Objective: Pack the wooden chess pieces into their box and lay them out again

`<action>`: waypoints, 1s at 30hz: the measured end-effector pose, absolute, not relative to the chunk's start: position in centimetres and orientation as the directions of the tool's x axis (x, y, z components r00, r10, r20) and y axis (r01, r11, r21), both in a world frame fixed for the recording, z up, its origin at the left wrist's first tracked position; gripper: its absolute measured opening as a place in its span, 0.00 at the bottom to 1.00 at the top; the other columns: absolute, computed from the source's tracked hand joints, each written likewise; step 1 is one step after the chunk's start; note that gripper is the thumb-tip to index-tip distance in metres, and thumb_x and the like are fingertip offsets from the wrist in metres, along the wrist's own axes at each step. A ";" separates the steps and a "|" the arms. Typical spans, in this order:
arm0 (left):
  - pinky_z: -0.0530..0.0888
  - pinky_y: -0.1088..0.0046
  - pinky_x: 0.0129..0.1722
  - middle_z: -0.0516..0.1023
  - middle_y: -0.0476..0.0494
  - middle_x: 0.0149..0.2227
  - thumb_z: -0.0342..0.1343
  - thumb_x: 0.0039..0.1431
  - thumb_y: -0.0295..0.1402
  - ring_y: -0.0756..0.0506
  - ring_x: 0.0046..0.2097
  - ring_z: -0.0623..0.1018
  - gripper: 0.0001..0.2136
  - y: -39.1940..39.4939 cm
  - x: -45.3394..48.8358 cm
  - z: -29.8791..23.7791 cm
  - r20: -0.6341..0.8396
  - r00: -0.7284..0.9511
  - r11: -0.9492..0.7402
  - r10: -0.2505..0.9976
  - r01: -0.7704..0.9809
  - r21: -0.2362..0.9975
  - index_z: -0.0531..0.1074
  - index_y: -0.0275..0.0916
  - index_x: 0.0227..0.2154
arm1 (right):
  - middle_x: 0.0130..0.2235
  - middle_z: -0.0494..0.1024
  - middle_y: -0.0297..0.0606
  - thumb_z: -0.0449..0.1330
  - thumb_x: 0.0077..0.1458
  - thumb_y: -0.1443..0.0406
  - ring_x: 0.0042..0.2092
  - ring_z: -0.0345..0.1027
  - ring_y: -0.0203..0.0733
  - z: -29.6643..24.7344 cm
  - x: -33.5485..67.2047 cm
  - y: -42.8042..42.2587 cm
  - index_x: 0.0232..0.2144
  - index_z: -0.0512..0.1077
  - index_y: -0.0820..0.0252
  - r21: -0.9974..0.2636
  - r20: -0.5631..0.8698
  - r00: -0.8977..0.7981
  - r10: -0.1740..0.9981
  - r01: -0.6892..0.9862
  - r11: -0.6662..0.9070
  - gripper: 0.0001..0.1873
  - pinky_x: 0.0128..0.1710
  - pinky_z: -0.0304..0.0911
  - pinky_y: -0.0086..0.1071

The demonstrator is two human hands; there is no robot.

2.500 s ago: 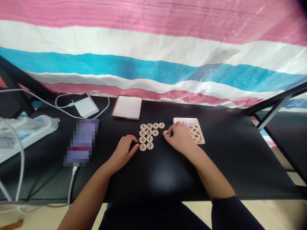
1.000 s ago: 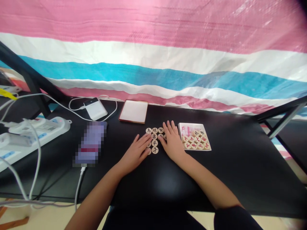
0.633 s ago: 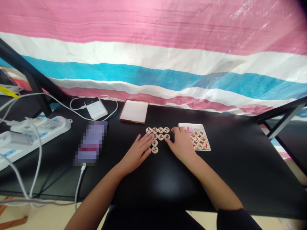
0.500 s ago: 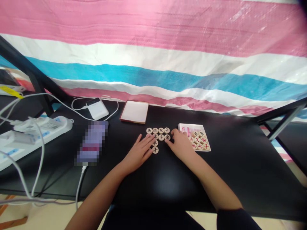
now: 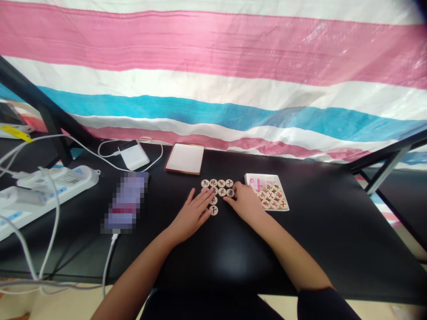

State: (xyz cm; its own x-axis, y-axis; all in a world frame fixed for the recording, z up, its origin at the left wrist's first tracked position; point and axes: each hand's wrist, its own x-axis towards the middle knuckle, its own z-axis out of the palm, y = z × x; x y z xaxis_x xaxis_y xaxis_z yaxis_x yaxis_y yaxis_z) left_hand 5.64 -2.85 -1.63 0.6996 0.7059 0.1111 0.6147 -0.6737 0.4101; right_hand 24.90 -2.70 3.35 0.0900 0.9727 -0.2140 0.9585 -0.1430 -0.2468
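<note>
Black counter (image 5: 327, 231), your left hand (image 5: 190, 218) and right hand (image 5: 248, 202), and close-set rows of xiangqi pieces (image 5: 222, 183) between them.

Your left hand lies flat, fingers stretched and slightly spread, grasping nothing; your right hand's thumb and forefinger curve, part open, at the second row's end piece (image 5: 230, 192), and I cannot tell whether they grip it. Just right of that hand, a shallow white box (image 5: 255, 183) holds boxed pieces (image 5: 271, 195) lettered in red and black. The pieces in your rows are pale, flat discs with black characters: 馬 first in the top row, 炮 next. Your left hand covers most of the left column; your right hides the box's lower left, whose pink print is too small to read.
</note>
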 end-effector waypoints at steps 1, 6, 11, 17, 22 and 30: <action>0.43 0.55 0.61 0.53 0.44 0.62 0.39 0.64 0.35 0.46 0.63 0.50 0.22 -2.9 5.6 -1.6 0.112 0.700 -0.673 0.705 0.611 0.416 0.47 0.43 0.60 | 0.35 0.73 0.42 0.57 0.51 0.57 0.39 0.64 0.45 3.3 24.9 -2.7 0.35 0.63 0.61 -0.239 -0.207 0.097 0.974 0.960 -0.146 0.14 0.30 0.54 0.31; 0.43 0.56 0.61 0.53 0.43 0.62 0.39 0.64 0.33 0.46 0.63 0.50 0.22 -3.0 5.2 -1.5 0.137 0.666 -0.643 0.733 0.612 0.460 0.45 0.43 0.60 | 0.34 0.73 0.42 0.53 0.53 0.57 0.40 0.64 0.45 3.1 24.7 -2.5 0.36 0.63 0.61 -0.218 -0.193 0.121 0.974 0.962 -0.163 0.13 0.31 0.54 0.32; 0.46 0.55 0.61 0.55 0.42 0.61 0.41 0.63 0.32 0.46 0.63 0.51 0.22 -3.1 4.1 -1.6 0.181 0.600 -0.593 0.780 0.615 0.520 0.46 0.44 0.59 | 0.34 0.73 0.41 0.56 0.51 0.59 0.38 0.65 0.43 3.4 25.0 -2.6 0.37 0.63 0.61 -0.251 -0.223 0.112 0.968 0.953 -0.168 0.13 0.28 0.54 0.30; 0.46 0.51 0.60 0.56 0.40 0.60 0.51 0.58 0.34 0.42 0.63 0.50 0.26 -3.3 3.6 -1.4 0.176 0.619 -0.594 0.765 0.573 0.565 0.48 0.44 0.58 | 0.34 0.72 0.40 0.55 0.52 0.62 0.35 0.66 0.41 3.6 25.2 -2.6 0.36 0.63 0.61 -0.247 -0.245 0.092 0.965 0.957 -0.154 0.09 0.30 0.54 0.30; 0.50 0.50 0.59 0.61 0.37 0.55 0.56 0.53 0.36 0.39 0.61 0.54 0.24 -3.2 3.7 -2.1 0.262 0.529 -0.572 0.807 0.589 0.571 0.55 0.40 0.50 | 0.33 0.71 0.40 0.56 0.51 0.63 0.35 0.66 0.41 4.1 24.7 -3.3 0.35 0.62 0.60 -0.262 -0.212 0.111 0.971 0.951 -0.166 0.10 0.28 0.53 0.30; 0.52 0.48 0.58 0.68 0.41 0.43 0.59 0.50 0.37 0.40 0.54 0.66 0.16 -3.2 3.6 -2.8 0.287 0.516 -0.584 0.807 0.629 0.513 0.61 0.39 0.38 | 0.29 0.71 0.36 0.56 0.49 0.62 0.30 0.64 0.36 3.3 23.4 -4.7 0.29 0.64 0.59 -0.428 -0.299 -0.090 0.950 0.902 -0.050 0.06 0.28 0.53 0.28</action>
State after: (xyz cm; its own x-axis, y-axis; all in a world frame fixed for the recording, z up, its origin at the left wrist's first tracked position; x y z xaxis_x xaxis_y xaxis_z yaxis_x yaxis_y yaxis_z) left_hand 3.60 -3.17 -2.76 0.5158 0.8072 0.2869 0.6291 -0.5843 0.5127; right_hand 23.44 -4.74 3.34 -0.0895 0.9502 -0.2986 0.9022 -0.0496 -0.4285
